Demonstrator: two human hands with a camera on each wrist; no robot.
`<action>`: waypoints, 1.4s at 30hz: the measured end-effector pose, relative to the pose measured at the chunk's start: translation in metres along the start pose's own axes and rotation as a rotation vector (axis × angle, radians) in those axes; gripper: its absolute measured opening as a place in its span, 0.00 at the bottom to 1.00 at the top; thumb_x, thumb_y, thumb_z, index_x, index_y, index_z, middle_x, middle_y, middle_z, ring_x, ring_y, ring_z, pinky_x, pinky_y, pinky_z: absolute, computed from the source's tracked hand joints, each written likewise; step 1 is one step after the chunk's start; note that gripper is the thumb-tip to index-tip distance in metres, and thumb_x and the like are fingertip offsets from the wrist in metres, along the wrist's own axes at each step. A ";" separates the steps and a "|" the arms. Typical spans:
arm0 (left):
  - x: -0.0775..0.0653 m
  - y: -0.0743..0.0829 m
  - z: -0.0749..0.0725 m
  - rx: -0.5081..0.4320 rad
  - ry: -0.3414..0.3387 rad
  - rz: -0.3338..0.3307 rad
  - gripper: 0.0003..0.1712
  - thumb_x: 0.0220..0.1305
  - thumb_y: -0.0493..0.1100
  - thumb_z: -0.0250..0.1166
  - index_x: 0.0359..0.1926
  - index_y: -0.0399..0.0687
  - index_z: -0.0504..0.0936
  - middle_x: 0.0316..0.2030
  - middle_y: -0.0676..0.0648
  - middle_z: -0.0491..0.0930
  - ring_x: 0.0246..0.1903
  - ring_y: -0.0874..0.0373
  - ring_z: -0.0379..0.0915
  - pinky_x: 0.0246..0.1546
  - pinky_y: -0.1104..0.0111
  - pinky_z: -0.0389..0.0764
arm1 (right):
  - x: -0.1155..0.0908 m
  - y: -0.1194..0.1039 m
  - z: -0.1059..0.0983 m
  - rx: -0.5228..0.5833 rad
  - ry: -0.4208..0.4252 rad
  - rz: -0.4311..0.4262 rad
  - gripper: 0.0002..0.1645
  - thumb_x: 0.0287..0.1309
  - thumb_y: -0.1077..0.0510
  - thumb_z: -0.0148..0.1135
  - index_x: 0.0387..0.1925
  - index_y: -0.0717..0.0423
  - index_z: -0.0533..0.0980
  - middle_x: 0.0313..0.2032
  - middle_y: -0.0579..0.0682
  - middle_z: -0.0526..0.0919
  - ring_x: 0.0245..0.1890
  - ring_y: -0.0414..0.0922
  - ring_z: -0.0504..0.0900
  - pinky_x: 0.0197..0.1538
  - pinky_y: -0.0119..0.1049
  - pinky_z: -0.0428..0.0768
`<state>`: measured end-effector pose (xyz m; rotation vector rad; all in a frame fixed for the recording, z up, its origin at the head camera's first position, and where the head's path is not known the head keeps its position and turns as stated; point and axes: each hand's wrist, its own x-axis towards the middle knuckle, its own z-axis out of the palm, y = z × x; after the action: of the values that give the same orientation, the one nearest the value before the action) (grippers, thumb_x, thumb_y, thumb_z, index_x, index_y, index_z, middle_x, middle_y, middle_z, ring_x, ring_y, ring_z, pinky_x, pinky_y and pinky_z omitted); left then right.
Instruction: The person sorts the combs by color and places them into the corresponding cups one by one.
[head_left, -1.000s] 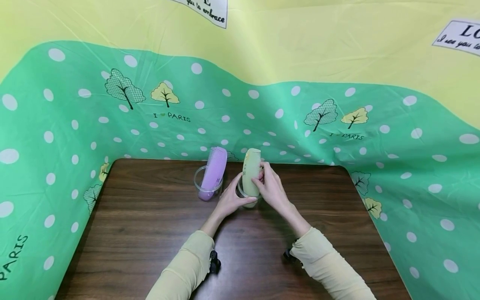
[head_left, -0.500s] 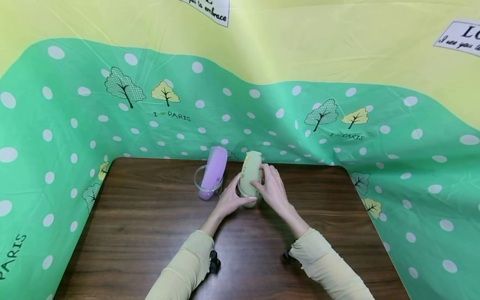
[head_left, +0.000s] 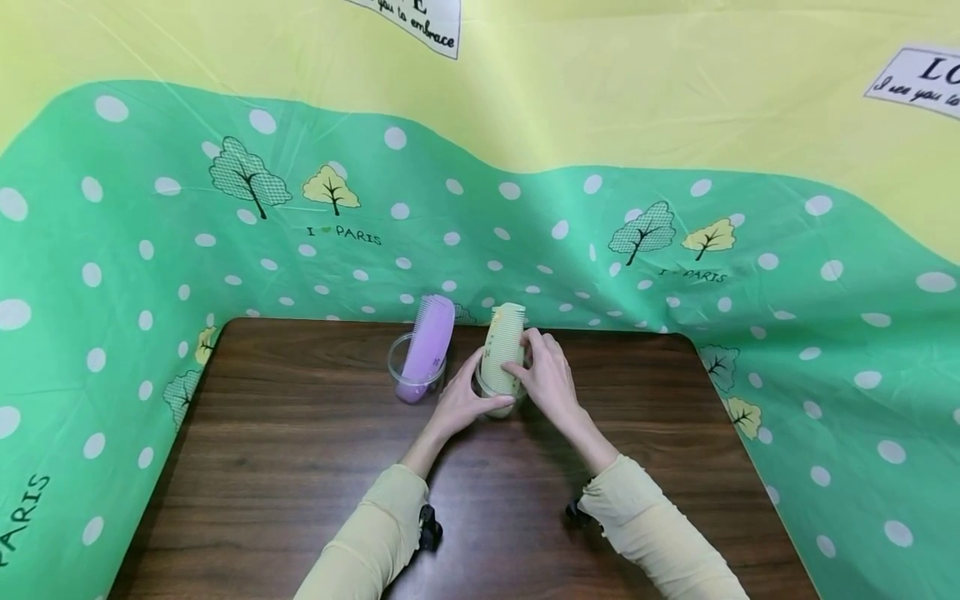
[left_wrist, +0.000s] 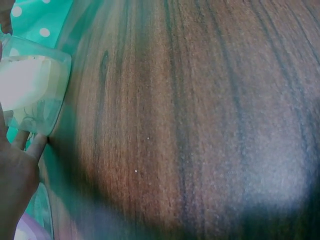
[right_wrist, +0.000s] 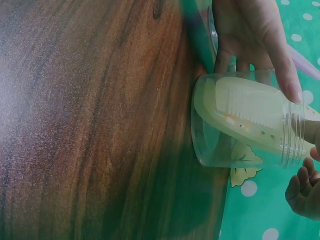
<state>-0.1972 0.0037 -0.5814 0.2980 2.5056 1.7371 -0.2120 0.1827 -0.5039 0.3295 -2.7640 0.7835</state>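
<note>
A pale green comb (head_left: pixel 504 340) leans in a clear jar (right_wrist: pixel 205 150), its toothed end sticking up past the mouth. My left hand (head_left: pixel 459 402) grips the jar from the left, the thumb across its near side. At the comb's right edge, above the jar's rim, my right hand (head_left: pixel 549 379) pinches it between thumb and fingers. In the right wrist view the comb's lower end shows through the jar wall, tilted near the bottom. Just left of my left hand, a purple comb (head_left: pixel 429 342) leans in a second clear jar (head_left: pixel 391 357).
Both jars stand near the far edge of the dark wood table (head_left: pixel 300 450). Behind it hangs a green and yellow cloth (head_left: pixel 525 200) with white dots and printed trees, which also runs along both sides.
The pale green comb has sunk slightly into its jar and turned, so its teeth face more toward the head camera. The left hand, the jars and the purple comb keep their places.
</note>
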 end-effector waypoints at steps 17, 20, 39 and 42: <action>-0.002 0.000 0.006 -0.025 -0.025 -0.015 0.60 0.49 0.67 0.79 0.77 0.88 0.51 0.76 0.57 0.63 0.72 0.53 0.66 0.71 0.48 0.68 | -0.007 0.010 -0.003 0.002 0.002 -0.002 0.24 0.55 0.49 0.78 0.44 0.53 0.73 0.31 0.55 0.75 0.28 0.45 0.69 0.28 0.35 0.67; -0.003 0.002 0.008 -0.015 -0.031 -0.009 0.60 0.51 0.66 0.79 0.77 0.88 0.50 0.77 0.56 0.63 0.73 0.52 0.65 0.71 0.47 0.67 | -0.008 0.011 -0.005 0.004 0.026 -0.013 0.24 0.55 0.50 0.78 0.44 0.53 0.73 0.30 0.53 0.75 0.28 0.44 0.69 0.28 0.35 0.67; -0.023 0.020 -0.025 0.234 -0.092 0.107 0.61 0.63 0.64 0.71 0.84 0.56 0.44 0.82 0.43 0.52 0.80 0.47 0.51 0.76 0.46 0.63 | -0.006 0.009 -0.014 0.024 0.084 -0.108 0.17 0.62 0.47 0.73 0.42 0.49 0.74 0.30 0.53 0.75 0.31 0.44 0.70 0.31 0.36 0.68; -0.029 0.025 -0.036 0.282 -0.098 0.186 0.57 0.65 0.62 0.69 0.83 0.54 0.47 0.81 0.43 0.54 0.80 0.48 0.52 0.76 0.47 0.63 | -0.008 0.010 -0.017 0.022 0.088 -0.140 0.16 0.62 0.48 0.73 0.42 0.50 0.75 0.31 0.53 0.76 0.32 0.44 0.71 0.31 0.35 0.69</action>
<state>-0.1727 -0.0270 -0.5466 0.6376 2.7222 1.3773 -0.2046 0.2010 -0.4971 0.4749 -2.6198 0.7749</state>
